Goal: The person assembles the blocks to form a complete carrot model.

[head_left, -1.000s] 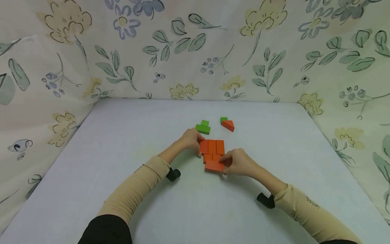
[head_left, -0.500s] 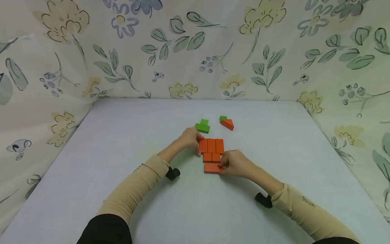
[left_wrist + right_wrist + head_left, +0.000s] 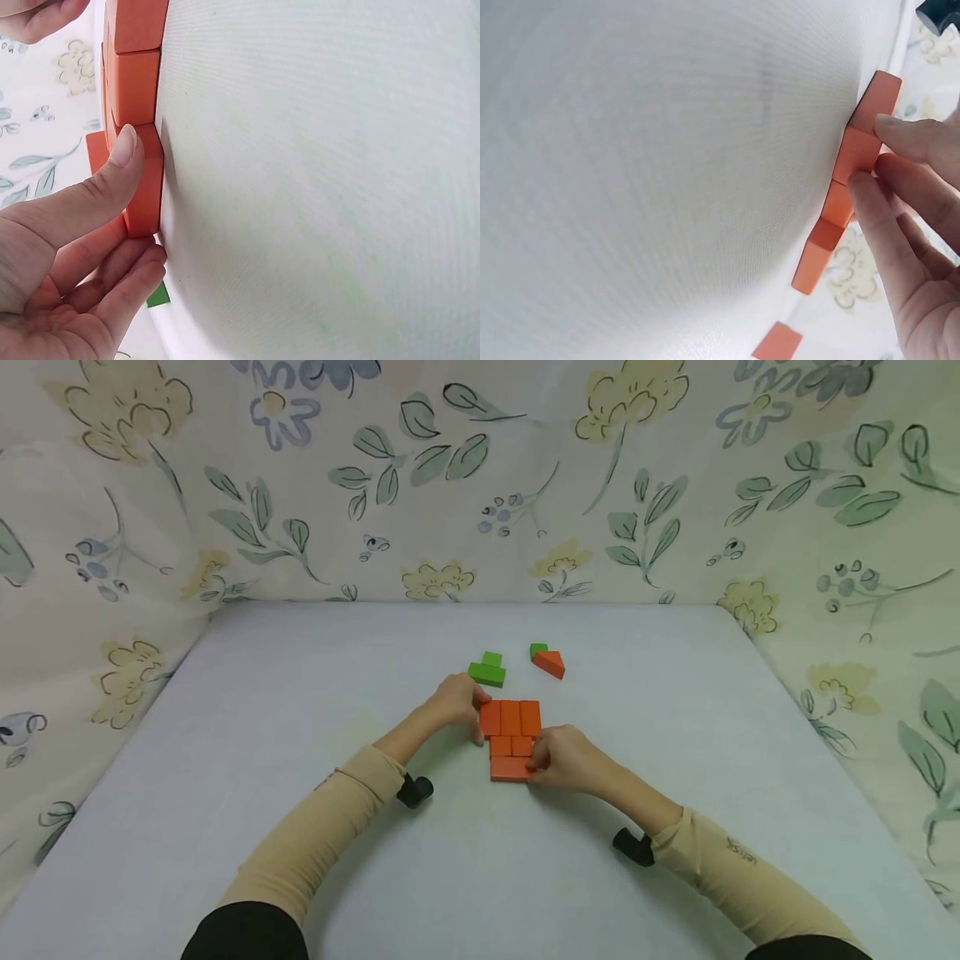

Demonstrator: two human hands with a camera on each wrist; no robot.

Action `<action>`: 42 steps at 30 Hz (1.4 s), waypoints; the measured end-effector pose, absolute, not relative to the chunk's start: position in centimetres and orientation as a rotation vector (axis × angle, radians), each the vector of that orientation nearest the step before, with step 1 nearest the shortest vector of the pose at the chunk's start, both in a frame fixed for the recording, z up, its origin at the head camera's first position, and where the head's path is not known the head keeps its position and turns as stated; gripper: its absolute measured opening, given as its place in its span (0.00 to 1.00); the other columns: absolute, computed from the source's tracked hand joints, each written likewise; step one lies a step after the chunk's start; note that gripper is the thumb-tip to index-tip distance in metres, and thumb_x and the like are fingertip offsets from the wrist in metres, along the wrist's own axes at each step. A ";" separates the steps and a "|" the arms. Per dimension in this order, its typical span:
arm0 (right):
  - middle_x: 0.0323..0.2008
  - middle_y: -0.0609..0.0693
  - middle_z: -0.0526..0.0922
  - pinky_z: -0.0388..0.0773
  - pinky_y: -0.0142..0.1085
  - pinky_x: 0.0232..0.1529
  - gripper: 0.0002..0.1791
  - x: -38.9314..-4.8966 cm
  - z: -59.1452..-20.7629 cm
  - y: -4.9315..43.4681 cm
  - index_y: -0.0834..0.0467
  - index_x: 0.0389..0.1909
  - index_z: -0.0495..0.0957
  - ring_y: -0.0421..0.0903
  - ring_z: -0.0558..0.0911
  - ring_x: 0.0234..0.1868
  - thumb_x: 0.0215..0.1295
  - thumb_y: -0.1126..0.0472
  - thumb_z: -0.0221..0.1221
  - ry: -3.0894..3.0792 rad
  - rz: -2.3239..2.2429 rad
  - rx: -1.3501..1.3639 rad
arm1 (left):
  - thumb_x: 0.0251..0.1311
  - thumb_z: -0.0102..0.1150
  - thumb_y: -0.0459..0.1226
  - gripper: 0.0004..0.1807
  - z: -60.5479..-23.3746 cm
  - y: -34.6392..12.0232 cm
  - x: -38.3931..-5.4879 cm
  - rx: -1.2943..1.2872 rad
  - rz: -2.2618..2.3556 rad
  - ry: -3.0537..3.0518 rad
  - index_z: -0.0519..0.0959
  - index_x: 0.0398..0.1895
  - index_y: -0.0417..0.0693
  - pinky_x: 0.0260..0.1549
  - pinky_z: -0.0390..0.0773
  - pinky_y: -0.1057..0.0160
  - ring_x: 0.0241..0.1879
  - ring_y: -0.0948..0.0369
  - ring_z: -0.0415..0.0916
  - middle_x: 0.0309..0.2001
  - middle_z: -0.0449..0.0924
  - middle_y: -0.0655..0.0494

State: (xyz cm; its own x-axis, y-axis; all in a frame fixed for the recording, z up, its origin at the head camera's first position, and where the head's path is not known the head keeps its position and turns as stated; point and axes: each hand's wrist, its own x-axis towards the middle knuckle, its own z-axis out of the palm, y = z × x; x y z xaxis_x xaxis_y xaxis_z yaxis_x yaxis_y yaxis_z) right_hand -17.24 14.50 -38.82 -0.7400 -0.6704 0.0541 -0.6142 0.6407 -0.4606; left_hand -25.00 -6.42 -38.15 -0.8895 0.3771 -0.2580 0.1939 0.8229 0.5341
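Orange blocks lie flat together. Three upright oblongs, the left one [image 3: 491, 718], middle one [image 3: 510, 718] and right one [image 3: 530, 718], form the far row. Below them sit two small orange blocks [image 3: 500, 746], then a wide orange block [image 3: 507, 768] nearest the person. My left hand [image 3: 455, 700] holds the left oblong, thumb along its side and fingertips at its far end, as the left wrist view shows. With thumb and fingers, my right hand [image 3: 567, 760] pinches the right end of the wide block [image 3: 875, 101], which lies straight against the small ones.
Beyond the left hand lie two green blocks [image 3: 487, 675]. Right of them, an orange angled block [image 3: 550, 663] sits in front of a small green block [image 3: 538, 648]. A flowered cloth [image 3: 420, 485] stands behind the white table [image 3: 360, 652].
My right hand has straightened the wide block, which sat askew and overlapped the small blocks, and brought it in line beneath them. The left hand stays at its oblong. The head view has shifted slightly.
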 end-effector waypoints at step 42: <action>0.53 0.64 0.80 0.74 0.45 0.48 0.15 -30.6 -37.5 15.7 0.66 0.51 0.82 0.56 0.78 0.46 0.69 0.69 0.52 2.984 -0.560 -0.457 | 0.33 0.83 0.34 0.40 -38.4 -6.9 -25.4 0.457 0.735 2.652 0.79 0.57 0.40 0.51 0.76 0.63 0.52 0.55 0.77 0.53 0.82 0.49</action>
State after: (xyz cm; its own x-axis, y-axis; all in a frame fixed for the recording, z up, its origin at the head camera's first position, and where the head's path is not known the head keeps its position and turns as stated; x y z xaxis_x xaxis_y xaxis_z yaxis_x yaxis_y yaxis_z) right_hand -30.63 15.75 -37.48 -0.9532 -0.3018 -0.0153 -0.2757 0.8892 -0.3650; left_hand -25.38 -6.87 -38.39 -0.8867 0.3928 -0.2437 0.2112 0.8132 0.5423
